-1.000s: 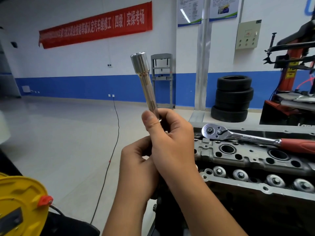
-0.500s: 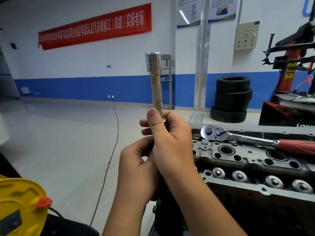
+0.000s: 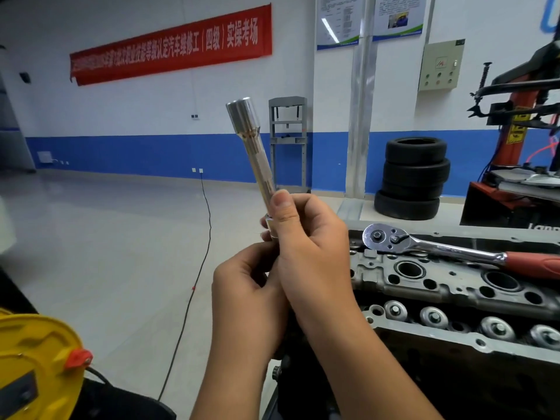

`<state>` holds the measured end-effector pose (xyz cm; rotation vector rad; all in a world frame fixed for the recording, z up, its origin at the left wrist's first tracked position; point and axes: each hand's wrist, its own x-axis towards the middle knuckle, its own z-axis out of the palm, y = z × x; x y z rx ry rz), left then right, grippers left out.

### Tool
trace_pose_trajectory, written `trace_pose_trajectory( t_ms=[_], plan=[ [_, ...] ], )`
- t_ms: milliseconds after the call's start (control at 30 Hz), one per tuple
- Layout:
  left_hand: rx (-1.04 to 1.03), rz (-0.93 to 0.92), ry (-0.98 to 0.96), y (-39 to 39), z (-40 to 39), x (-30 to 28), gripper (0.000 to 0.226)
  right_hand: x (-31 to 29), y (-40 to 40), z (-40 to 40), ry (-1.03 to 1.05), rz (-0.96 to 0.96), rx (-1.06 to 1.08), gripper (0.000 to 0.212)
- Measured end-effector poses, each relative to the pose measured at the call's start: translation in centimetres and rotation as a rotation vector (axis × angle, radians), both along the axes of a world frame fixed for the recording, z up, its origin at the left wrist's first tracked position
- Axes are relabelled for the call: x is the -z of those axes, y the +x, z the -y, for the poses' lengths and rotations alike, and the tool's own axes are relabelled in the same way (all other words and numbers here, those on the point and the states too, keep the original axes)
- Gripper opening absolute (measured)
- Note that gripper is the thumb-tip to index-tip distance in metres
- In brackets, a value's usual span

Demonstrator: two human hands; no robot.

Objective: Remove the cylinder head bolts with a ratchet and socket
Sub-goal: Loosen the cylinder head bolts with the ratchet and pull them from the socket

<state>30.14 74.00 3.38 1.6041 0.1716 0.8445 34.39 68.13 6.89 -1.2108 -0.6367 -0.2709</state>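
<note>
Tilted back toward eleven o'clock since a moment ago, the long socket extension (image 3: 254, 153) stands above both hands. The right hand (image 3: 306, 241) grips its lower end; the left hand (image 3: 245, 295) curls around something below, hidden. At three o'clock, the ratchet (image 3: 430, 247) lies on the cylinder head (image 3: 424, 286).
</note>
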Motion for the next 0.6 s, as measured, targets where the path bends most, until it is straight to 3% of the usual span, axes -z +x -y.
trace_pose_trajectory(
  t_ms=[67, 167, 267, 400, 600],
  plan=[
    [-0.039, 0.019, -0.021, 0.09, 0.18, 0.01, 0.018, -0.05, -0.12, 0.13, -0.003, 0.039, 0.008, 0.02],
    [-0.017, 0.018, 0.03, -0.2, 0.19, -0.1, 0.026, 0.2, -0.25, 0.21, -0.002, 0.077, 0.038, 0.013],
    [0.059, 0.003, 0.044, -0.38, 0.22, -0.18, 0.033, 0.33, -0.33, 0.1, 0.029, 0.034, 0.014, 0.015],
    [-0.039, 0.039, 0.019, -0.06, 0.38, -0.03, 0.022, 0.16, -0.26, 0.1, -0.002, 0.036, -0.021, 0.011],
    [-0.014, 0.023, 0.039, -0.24, 0.42, -0.14, 0.033, 0.36, -0.19, 0.36, 0.03, 0.102, 0.032, 0.011]
  ],
)
